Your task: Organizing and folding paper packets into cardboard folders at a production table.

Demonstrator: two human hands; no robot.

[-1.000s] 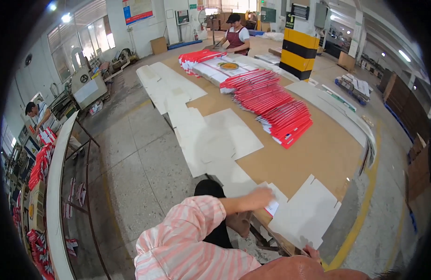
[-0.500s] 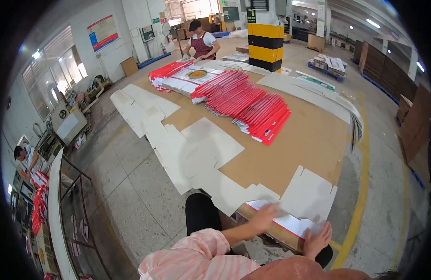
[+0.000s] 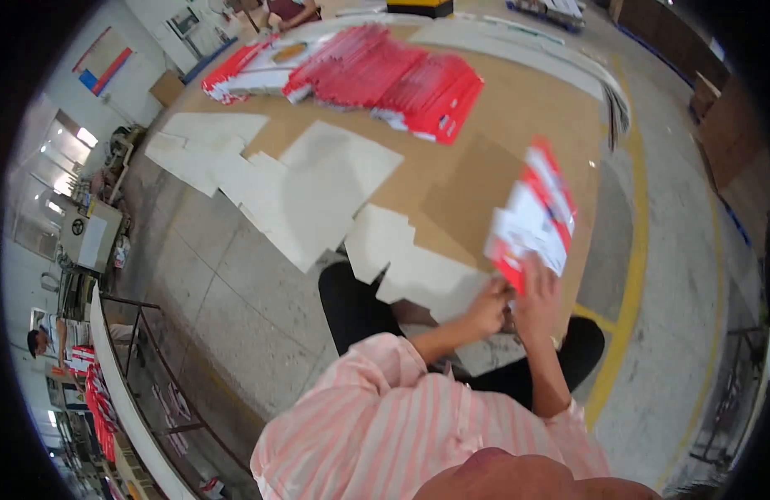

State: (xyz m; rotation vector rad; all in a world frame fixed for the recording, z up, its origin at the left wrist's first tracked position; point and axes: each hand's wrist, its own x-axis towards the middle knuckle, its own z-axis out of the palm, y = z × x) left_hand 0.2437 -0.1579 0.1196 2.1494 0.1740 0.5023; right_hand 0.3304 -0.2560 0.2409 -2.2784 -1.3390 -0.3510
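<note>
A red and white printed cardboard piece, apparently a flattened carton, stands tilted up above the near right of the table, blurred by motion. My right hand grips its lower part, fingers lying over the white face. Against its lower left corner my left hand is closed, with the fingertips pinching the edge. Beneath and left of my hands lie white cardboard sheets at the near table edge. Farther off, a fanned row of red cartons spreads over the brown cardboard table covering.
More white sheets overlap along the table's left side. Long pale sheets hang over the far right edge. Across the table a person is partly visible. A metal-framed stand is at left, with another person beyond it.
The cardboard piece, flat at the near edge before, is now raised and tilted up in my hands. Both hands have moved up and closer together. The view has tipped downward.
</note>
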